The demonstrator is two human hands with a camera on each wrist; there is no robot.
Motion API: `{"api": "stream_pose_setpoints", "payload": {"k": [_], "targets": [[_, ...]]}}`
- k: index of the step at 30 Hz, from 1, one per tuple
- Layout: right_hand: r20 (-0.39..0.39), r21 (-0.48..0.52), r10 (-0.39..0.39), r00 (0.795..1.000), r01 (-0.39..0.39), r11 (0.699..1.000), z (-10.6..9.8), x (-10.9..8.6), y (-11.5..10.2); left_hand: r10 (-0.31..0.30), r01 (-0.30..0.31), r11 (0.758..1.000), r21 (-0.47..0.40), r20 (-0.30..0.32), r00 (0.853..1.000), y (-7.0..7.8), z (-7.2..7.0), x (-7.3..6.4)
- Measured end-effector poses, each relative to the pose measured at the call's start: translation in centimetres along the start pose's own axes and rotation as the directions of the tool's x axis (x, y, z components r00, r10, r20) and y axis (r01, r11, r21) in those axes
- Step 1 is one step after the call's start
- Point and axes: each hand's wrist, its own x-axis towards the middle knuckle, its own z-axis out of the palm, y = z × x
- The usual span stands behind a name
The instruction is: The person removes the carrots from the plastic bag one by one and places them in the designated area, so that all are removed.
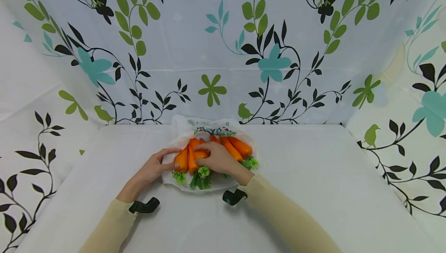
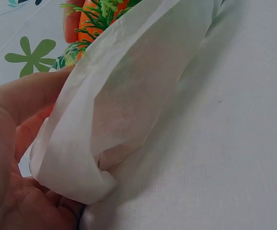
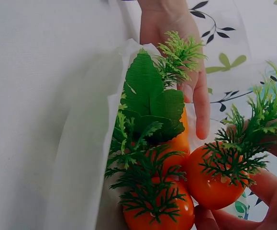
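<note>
Several orange toy carrots (image 1: 237, 148) with green tops lie in a thin white plastic bag (image 1: 217, 183) on the table. My right hand (image 1: 219, 158) reaches over the middle of the bag and grips a carrot (image 3: 215, 182), its thumb and fingers curled around the orange body below the feathery green top. At the bag's left side, my left hand (image 1: 153, 169) has its thumb and fingers spread, touching the bag and the leftmost carrot (image 1: 181, 160). Part of the left hand is hidden behind the bag's edge (image 2: 71, 158) in the left wrist view.
A white cloth covers the table (image 1: 306, 175). Behind the bag hangs a patterned curtain (image 1: 174, 51) with leaves, flowers and birds, and similar cloth lines both sides. Each wrist wears a black strapped device (image 1: 144, 206).
</note>
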Motion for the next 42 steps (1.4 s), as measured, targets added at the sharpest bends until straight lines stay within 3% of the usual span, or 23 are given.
{"api": "stream_pose_setpoints", "payload": {"k": [12,18,23,29,42], "targets": [[-0.044,0.034,-0.012,0.999,0.014,0.999,0.1,-0.3,0.1,0.012,-0.012,1.0,0.022,0.018,1.0,-0.3,-0.1,0.1],[-0.015,0.082,0.045,0.999,-0.044,0.996,-0.6,-0.7,0.5,-0.014,0.014,1.0,0.022,0.021,1.0,-0.5,-0.2,0.1],[0.01,0.093,0.019,1.0,-0.02,0.995,-1.6,-1.3,1.0,-0.02,0.02,1.0,0.015,0.021,1.0,-0.4,-0.1,0.1],[0.025,0.104,-0.014,1.0,0.012,0.994,-2.7,-2.4,1.3,-0.008,0.008,1.0,0.004,0.022,1.0,-0.4,-0.2,0.0],[-0.019,0.086,-0.052,0.998,0.053,0.995,-5.1,-5.8,3.3,-0.003,0.003,1.0,-0.029,0.027,1.0,-0.6,-0.5,-0.1]]}}
